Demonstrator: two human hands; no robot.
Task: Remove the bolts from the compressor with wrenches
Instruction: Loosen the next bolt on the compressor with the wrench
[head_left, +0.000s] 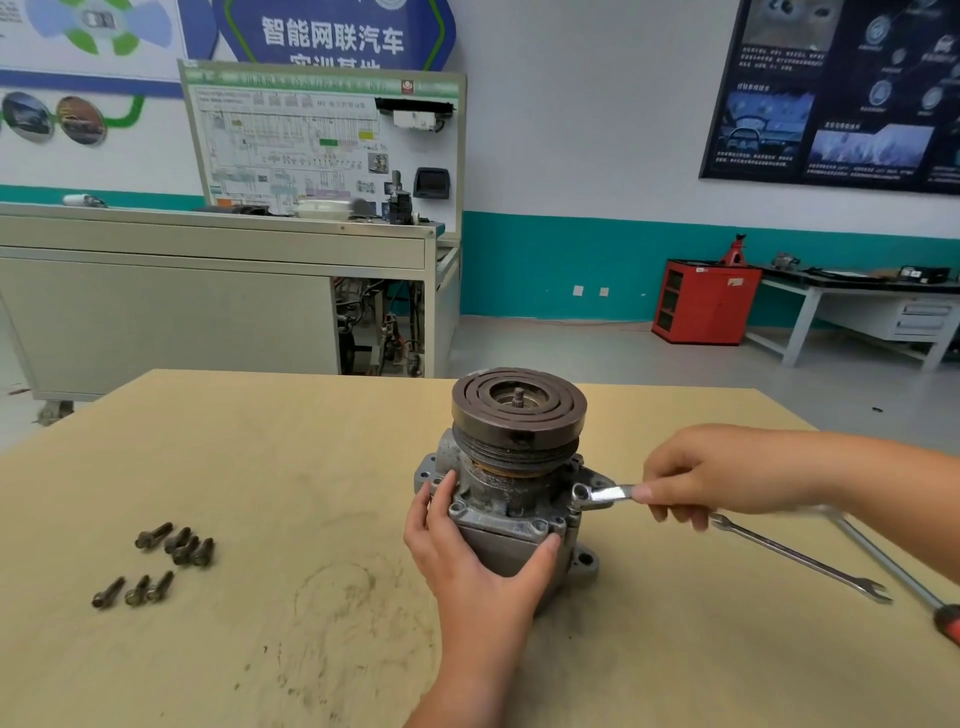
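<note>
On table (260, 467), compressor (511, 488), right hand (727, 478) gripping wrench (605, 492)

Left hand (467, 551) grips compressor (514, 467); right hand (701, 478) holds wrench (605, 492), apparently on a bolt (581, 491).

One camera, worn on the head, looking forward and down.
Set high and close over the table (234, 467), filling the lower half of the frame; compressor (514, 493) very near, just right of the middle; left hand (470, 566) in from the bottom edge, right hand (696, 479) with a wrench (605, 492) in from the right edge; far wall (571, 130) across the top.
</note>
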